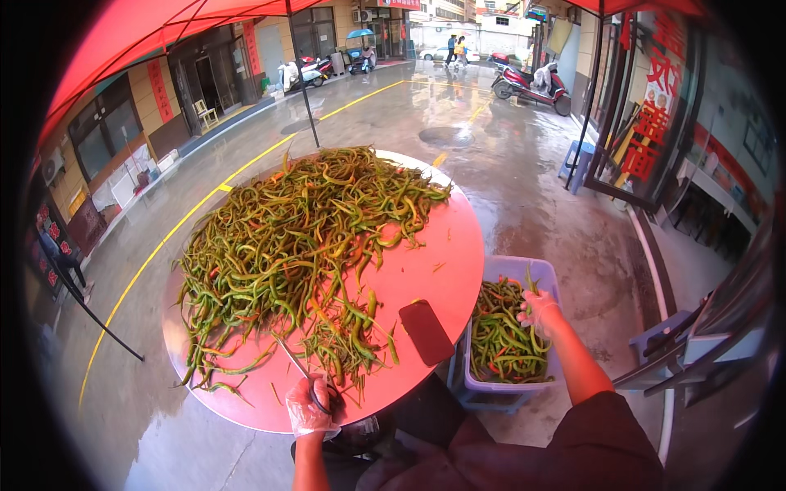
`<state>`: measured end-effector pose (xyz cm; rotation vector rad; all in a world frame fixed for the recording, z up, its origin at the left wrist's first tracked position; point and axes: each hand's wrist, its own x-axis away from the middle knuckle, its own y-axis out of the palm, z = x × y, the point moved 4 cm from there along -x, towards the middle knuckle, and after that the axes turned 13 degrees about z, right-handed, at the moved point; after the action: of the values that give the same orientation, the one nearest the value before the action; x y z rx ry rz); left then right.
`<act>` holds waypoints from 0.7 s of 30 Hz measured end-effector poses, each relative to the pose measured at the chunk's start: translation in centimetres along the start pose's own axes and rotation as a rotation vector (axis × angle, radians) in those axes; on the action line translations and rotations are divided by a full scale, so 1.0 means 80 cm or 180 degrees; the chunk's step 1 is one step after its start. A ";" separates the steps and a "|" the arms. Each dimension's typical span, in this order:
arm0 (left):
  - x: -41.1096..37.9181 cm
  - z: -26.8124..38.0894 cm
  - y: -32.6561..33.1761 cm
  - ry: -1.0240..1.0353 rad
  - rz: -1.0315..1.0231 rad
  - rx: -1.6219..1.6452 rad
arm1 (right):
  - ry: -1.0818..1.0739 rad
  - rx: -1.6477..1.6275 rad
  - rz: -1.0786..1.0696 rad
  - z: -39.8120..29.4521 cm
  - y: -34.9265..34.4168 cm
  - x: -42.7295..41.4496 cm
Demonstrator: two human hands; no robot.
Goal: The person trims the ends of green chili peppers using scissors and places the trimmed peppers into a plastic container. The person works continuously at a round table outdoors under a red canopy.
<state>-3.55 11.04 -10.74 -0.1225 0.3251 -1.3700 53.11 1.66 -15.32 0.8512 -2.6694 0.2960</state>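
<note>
A large heap of green chili peppers (pixel 288 233), a few of them reddish, covers the far and left part of a round table (pixel 430 264). My left hand (pixel 310 408), in a clear plastic glove, grips scissors (pixel 292 356) at the table's near edge, blades pointing away from me. Close to them lies a small pile of cut stems (pixel 334 344) with loose peppers. My right hand (pixel 540 312), also gloved, is over a pale purple plastic tub (pixel 513 386) to the right of the table. Green pepper tips show at its fingers. More peppers (pixel 506 344) fill the tub.
A dark smartphone (pixel 427 332) lies near the table's right edge. The tub rests on a blue stool (pixel 491 402). Canopy poles (pixel 304 86) stand around the table. Another blue stool (pixel 577 162) and a parked scooter (pixel 531 86) are at the right. The pavement (pixel 522 208) is wet.
</note>
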 end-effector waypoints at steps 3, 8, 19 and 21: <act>0.002 0.005 -0.002 0.0063 -0.0011 -0.0033 | 0.0146 -0.0374 -0.0217 -0.009 0.003 0.010; 0.002 0.025 -0.001 0.0528 0.0011 -0.0346 | 0.0241 -0.0669 -0.0252 0.009 -0.001 0.003; 0.002 0.005 0.002 0.0243 -0.0016 0.0029 | 0.0239 -0.0832 -0.0286 0.030 -0.013 -0.001; 0.002 0.006 0.006 0.0155 -0.0061 -0.0015 | 0.0179 -0.0693 -0.0301 0.012 -0.009 0.008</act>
<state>-2.96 10.96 -10.45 -0.0964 0.3687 -1.3928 52.84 0.45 -15.92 0.8823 -2.5417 0.0061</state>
